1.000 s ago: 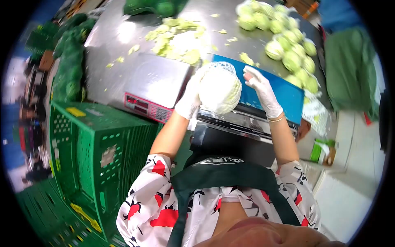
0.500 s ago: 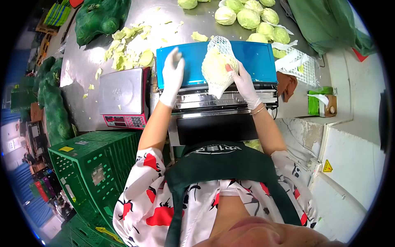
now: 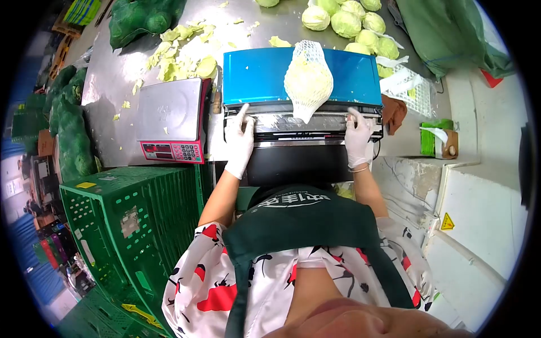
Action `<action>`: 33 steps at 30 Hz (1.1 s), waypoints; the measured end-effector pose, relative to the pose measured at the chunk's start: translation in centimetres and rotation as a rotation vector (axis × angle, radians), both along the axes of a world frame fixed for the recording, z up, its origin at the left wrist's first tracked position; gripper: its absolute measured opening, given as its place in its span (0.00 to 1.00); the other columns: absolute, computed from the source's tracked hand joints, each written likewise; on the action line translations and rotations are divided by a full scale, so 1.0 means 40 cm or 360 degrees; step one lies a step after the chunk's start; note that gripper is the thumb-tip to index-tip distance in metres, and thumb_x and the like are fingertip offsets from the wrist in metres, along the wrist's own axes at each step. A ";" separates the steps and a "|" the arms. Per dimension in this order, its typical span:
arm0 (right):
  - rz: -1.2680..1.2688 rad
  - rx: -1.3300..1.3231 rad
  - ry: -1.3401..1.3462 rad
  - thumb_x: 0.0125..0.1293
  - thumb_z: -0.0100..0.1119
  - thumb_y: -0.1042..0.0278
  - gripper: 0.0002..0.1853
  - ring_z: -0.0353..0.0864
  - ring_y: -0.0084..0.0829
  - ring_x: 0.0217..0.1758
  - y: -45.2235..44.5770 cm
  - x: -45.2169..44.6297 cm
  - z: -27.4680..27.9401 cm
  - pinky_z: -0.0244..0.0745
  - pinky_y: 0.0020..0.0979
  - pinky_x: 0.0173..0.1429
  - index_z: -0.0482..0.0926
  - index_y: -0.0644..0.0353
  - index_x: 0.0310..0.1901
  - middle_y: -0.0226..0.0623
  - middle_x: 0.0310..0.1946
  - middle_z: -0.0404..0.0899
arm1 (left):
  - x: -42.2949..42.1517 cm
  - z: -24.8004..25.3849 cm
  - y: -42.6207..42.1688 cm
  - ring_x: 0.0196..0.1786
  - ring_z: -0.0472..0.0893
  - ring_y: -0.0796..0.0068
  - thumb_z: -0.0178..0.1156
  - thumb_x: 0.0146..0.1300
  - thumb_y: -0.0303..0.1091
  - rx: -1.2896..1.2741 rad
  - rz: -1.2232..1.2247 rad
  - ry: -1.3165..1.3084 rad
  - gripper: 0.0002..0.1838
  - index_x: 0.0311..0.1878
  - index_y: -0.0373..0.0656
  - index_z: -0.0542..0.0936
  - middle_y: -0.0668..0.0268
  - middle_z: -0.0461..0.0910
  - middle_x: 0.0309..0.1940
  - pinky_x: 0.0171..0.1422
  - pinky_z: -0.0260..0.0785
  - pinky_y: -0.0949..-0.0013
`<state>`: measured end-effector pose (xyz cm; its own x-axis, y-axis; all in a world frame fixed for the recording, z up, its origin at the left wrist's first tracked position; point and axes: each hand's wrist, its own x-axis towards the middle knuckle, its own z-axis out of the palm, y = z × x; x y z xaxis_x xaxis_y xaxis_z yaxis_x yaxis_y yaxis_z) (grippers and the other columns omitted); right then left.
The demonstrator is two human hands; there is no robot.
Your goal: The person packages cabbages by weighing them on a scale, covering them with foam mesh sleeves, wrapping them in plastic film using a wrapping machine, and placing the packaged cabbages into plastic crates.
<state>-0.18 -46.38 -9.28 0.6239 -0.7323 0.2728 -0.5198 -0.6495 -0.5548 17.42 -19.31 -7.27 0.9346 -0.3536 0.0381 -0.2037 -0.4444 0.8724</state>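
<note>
White mesh net (image 3: 308, 52) holds one pale cabbage (image 3: 309, 80); green mesh bag (image 3: 135, 25) upper left holds rounded dark green produce; stacked green crates (image 3: 160, 208) stand at left, contents unclear. Netted cabbage lies on the blue machine (image 3: 253, 76), net's tail over the metal strip (image 3: 282, 122), beyond and between the gloved hands, touched by neither. Left hand (image 3: 239, 142) is at the strip's left end, index finger extended; right hand (image 3: 358, 138) is at its right end, fingers bent (can't tell if either pinches the machine's edge). Red-and-silver scale (image 3: 169, 112) sits just left of the machine on the metal table (image 3: 115, 79); loose leaves (image 3: 167, 70) are scattered behind it, cabbage heads (image 3: 345, 23) piled far right. Room: white wall (image 3: 490, 129) at right, yellow warning sign (image 3: 447, 221) below.
</note>
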 end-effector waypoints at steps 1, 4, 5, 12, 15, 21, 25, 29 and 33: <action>0.0101 0.0526 -0.0228 0.69 0.58 0.66 0.12 0.79 0.28 0.41 0.000 0.001 0.051 0.67 0.34 0.60 0.83 0.59 0.51 0.34 0.34 0.84 | 0.005 0.030 0.000 0.42 0.79 0.76 0.62 0.65 0.26 -0.0160 -0.0032 0.0290 0.19 0.60 0.41 0.81 0.64 0.84 0.40 0.51 0.70 0.74; 0.0516 0.1161 -0.0196 0.68 0.59 0.70 0.11 0.73 0.18 0.35 0.003 -0.075 0.246 0.69 0.23 0.43 0.85 0.61 0.48 0.27 0.32 0.80 | 0.024 0.147 0.091 0.43 0.80 0.77 0.61 0.65 0.24 -0.0249 -0.0607 0.0533 0.08 0.44 0.32 0.86 0.61 0.85 0.42 0.50 0.72 0.74; 0.0588 0.1364 -0.0034 0.68 0.59 0.69 0.09 0.74 0.20 0.36 -0.006 -0.109 0.324 0.70 0.24 0.45 0.85 0.63 0.45 0.29 0.32 0.81 | 0.012 0.224 0.112 0.41 0.80 0.76 0.61 0.64 0.24 -0.0221 -0.0788 0.0662 0.07 0.39 0.30 0.86 0.59 0.85 0.40 0.46 0.72 0.74; 0.1177 0.1114 -0.0293 0.57 0.71 0.57 0.31 0.72 0.45 0.63 -0.178 0.026 0.489 0.61 0.43 0.73 0.75 0.69 0.57 0.48 0.56 0.76 | 0.143 0.366 -0.037 0.75 0.64 0.53 0.78 0.46 0.53 -0.0603 -0.0841 0.0050 0.64 0.79 0.38 0.49 0.46 0.58 0.75 0.77 0.55 0.54; 0.1407 0.0159 0.0134 0.45 0.80 0.52 0.59 0.53 0.50 0.79 -0.185 0.251 0.359 0.49 0.42 0.79 0.56 0.71 0.73 0.56 0.72 0.60 | 0.248 0.208 -0.188 0.81 0.49 0.50 0.82 0.39 0.51 0.0231 -0.1146 -0.0558 0.72 0.79 0.37 0.42 0.48 0.47 0.79 0.82 0.41 0.54; 0.1315 0.0943 0.0042 0.52 0.77 0.51 0.55 0.65 0.36 0.73 -0.136 0.353 0.178 0.58 0.35 0.76 0.55 0.65 0.75 0.47 0.68 0.67 | 0.271 0.104 -0.304 0.73 0.65 0.58 0.83 0.37 0.42 -0.0136 -0.1235 0.0225 0.65 0.76 0.36 0.53 0.50 0.64 0.70 0.78 0.56 0.61; 0.1000 0.1656 0.0005 0.66 0.64 0.47 0.39 0.78 0.32 0.58 -0.057 0.262 0.241 0.72 0.31 0.66 0.64 0.69 0.68 0.44 0.58 0.76 | 0.183 0.105 -0.243 0.56 0.78 0.72 0.72 0.58 0.46 -0.0491 -0.1085 0.1139 0.42 0.68 0.32 0.66 0.58 0.78 0.56 0.61 0.73 0.70; 0.0959 0.2097 0.0358 0.69 0.56 0.44 0.32 0.80 0.21 0.34 0.037 0.005 0.295 0.75 0.22 0.31 0.74 0.66 0.62 0.35 0.42 0.81 | -0.023 0.214 -0.090 0.41 0.82 0.76 0.63 0.65 0.56 -0.0259 -0.1226 0.1756 0.40 0.66 0.29 0.69 0.57 0.81 0.48 0.35 0.76 0.76; 0.0682 0.2305 0.0718 0.69 0.52 0.34 0.38 0.81 0.20 0.36 0.139 -0.131 0.237 0.74 0.21 0.33 0.76 0.66 0.60 0.35 0.42 0.83 | -0.175 0.150 0.008 0.34 0.84 0.75 0.58 0.65 0.64 -0.0101 -0.1149 0.2243 0.42 0.61 0.29 0.74 0.55 0.84 0.42 0.28 0.74 0.79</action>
